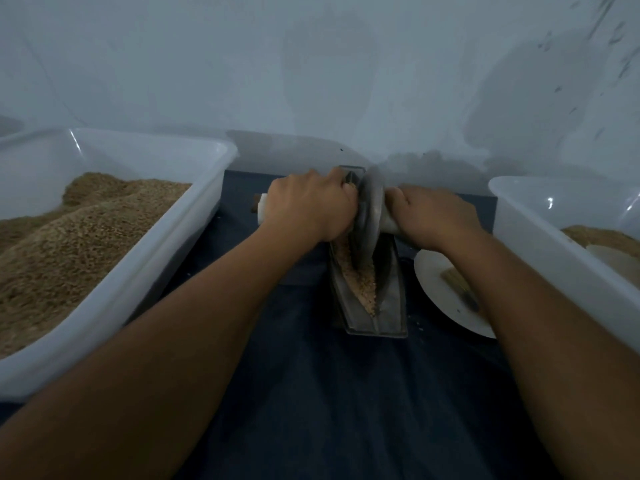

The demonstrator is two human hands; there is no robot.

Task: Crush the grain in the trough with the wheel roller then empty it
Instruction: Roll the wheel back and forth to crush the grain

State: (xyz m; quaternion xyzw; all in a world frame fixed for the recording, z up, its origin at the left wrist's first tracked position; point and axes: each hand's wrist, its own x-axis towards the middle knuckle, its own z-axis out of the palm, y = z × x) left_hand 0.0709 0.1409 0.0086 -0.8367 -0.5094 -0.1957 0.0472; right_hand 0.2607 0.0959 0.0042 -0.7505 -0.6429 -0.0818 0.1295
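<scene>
Metal wheel roller [370,216] upright in narrow trough [388,299], tan grain [360,278] along groove. Left hand [308,209], right hand [433,216] gripping axle handles. Trough far end hidden.

The scene was dim, with a cold blue-grey cast. Soft shadows fell on the pale wall [346,64] behind, one broad patch in the middle and a darker one to the right. Small glints of glare sat on the rims of the translucent white plastic tub on the left [221,150] and the translucent white plastic tub on the right [550,202]. The grey metal wheel roller [370,209] was smeared by motion blur. Wide-angle distortion bent the edges, and the forearms near the bottom looked soft.
</scene>
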